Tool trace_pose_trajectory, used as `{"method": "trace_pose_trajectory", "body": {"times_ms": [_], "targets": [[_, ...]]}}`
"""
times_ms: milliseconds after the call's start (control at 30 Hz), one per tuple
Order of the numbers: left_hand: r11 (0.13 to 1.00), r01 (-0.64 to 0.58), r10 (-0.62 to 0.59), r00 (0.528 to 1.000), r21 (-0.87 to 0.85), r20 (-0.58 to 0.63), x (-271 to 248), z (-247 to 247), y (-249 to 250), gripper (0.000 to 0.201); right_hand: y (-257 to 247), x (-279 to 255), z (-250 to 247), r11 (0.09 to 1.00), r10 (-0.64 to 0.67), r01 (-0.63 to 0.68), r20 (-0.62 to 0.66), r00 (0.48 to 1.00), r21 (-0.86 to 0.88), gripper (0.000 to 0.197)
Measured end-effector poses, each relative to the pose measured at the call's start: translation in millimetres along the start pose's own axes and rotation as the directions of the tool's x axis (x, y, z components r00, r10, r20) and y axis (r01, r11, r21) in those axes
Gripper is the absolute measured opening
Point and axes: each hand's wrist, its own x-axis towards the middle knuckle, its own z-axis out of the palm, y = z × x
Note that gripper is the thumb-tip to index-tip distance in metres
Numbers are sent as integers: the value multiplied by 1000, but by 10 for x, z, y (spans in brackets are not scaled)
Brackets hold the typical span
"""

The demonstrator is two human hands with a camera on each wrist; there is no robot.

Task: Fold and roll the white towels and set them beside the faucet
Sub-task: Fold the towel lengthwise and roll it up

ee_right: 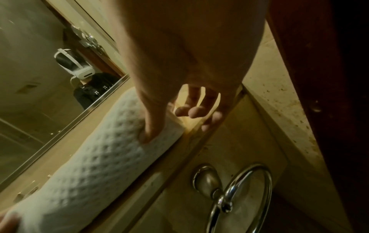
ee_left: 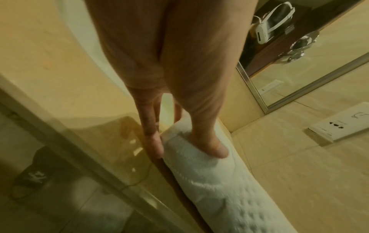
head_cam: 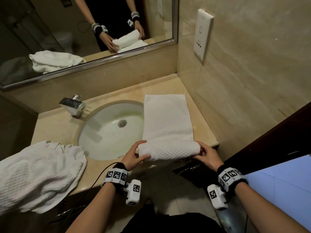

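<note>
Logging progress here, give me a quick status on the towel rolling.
Left hand and right hand hold the roll's ends. Folded towel about a third rolled, right of the sink. Second towel still unfolded. Nothing blocking.

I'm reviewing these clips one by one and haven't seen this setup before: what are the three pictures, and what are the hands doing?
No machine here: a person wears cameras on the head and on both wrists. The head view looks down at a bathroom counter with a sink and a faucet. The left hand and right hand grip the two ends of a half-rolled white towel; its unrolled part lies flat beside the sink. A second, crumpled towel lies at the left. The wrist views show each hand's thumb pressing the roll close up.
</note>
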Motion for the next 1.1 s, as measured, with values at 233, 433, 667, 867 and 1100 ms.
{"method": "trace_pose_trajectory", "body": {"times_ms": [233, 433, 667, 867, 1100], "targets": [[997, -49, 50, 999, 55, -12, -239, 87, 45, 73, 86, -108, -148, 986, -101, 116, 120, 988, -121, 64], [982, -81, 96, 992, 171, -78, -347, 168, 13, 62, 111, -214, -120, 990, -110, 117, 91, 990, -83, 66], [981, 191, -192, 979, 11, 65, -408, 136, 98, 61, 124, -225, -220, 987, 52, -32, 124, 991, -158, 65], [897, 381, -407, 910, -223, -82, -315, 237, 172, 54, -163, -179, -137, 967, 252, -243, 122, 960, -82, 66], [835, 435, -507, 847, -337, -162, -82, 226, 231, 55, -399, -9, -68, 931, 355, -350, -35, 934, 102, 61]]}}
